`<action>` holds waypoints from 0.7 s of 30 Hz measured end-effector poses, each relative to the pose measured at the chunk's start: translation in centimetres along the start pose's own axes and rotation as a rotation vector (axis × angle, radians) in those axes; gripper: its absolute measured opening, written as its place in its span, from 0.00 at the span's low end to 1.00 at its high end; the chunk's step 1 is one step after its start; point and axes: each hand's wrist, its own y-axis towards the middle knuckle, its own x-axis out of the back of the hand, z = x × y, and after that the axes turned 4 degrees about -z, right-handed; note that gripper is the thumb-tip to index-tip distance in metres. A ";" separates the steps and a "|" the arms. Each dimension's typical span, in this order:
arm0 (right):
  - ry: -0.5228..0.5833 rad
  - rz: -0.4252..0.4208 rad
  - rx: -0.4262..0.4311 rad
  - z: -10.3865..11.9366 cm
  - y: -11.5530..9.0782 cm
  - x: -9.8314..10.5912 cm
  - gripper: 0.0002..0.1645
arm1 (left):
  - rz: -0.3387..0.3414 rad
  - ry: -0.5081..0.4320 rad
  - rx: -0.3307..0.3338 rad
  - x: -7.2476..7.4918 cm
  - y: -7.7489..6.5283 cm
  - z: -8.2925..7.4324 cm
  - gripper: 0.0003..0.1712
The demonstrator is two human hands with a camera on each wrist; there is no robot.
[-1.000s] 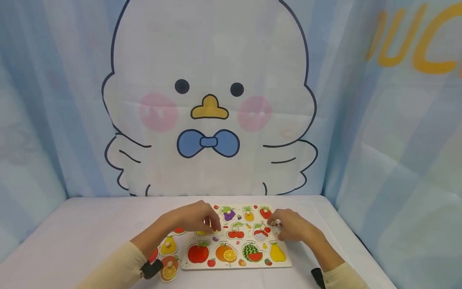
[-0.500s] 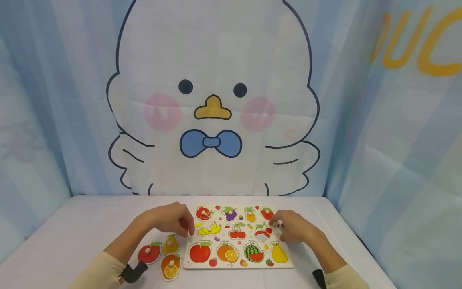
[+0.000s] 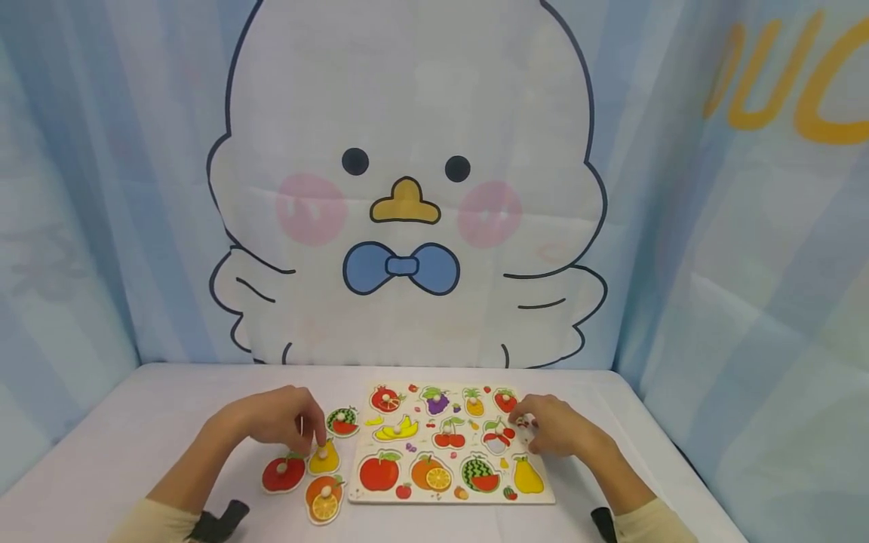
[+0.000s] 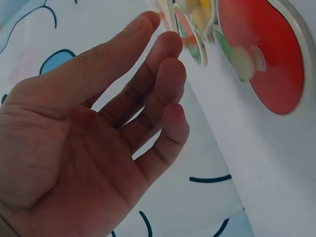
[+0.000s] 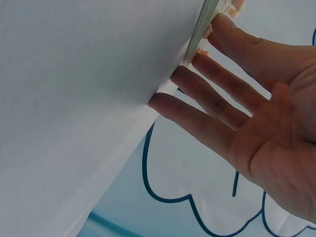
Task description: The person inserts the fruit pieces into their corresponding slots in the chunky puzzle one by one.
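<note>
My left hand hovers over the loose pieces left of the fruit puzzle board, its fingertips right at the knob of the yellow pear piece. In the left wrist view its fingers are loosely bent, with nothing between them and the thumb. Close by lie a red apple piece, an orange piece and a watermelon piece. My right hand rests at the board's right edge; in the right wrist view its fingers reach out fairly straight to the edge and table.
Along the board's back row sit knobbed pieces: pomegranate, grapes, pineapple and strawberry. A cherry piece lies at the right of the middle row. A white cloth covers the table; a cartoon curtain hangs behind.
My left hand has moved left from over the board's banana picture to the pear piece, uncovering the pomegranate, bananas and loose watermelon piece. The right hand has stayed at the board's edge.
</note>
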 end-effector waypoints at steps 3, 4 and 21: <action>0.006 0.001 -0.009 0.0 -0.1 0.0 0.24 | 0.008 -0.007 0.065 0.1 -0.8 0.3 0.09; 0.008 0.003 -0.012 0.0 -0.1 0.0 0.24 | 0.009 -0.012 0.083 0.1 -1.0 0.4 0.09; 0.008 -0.009 0.001 0.1 -0.2 0.0 0.24 | 0.024 0.034 0.172 -0.2 -2.0 2.2 0.12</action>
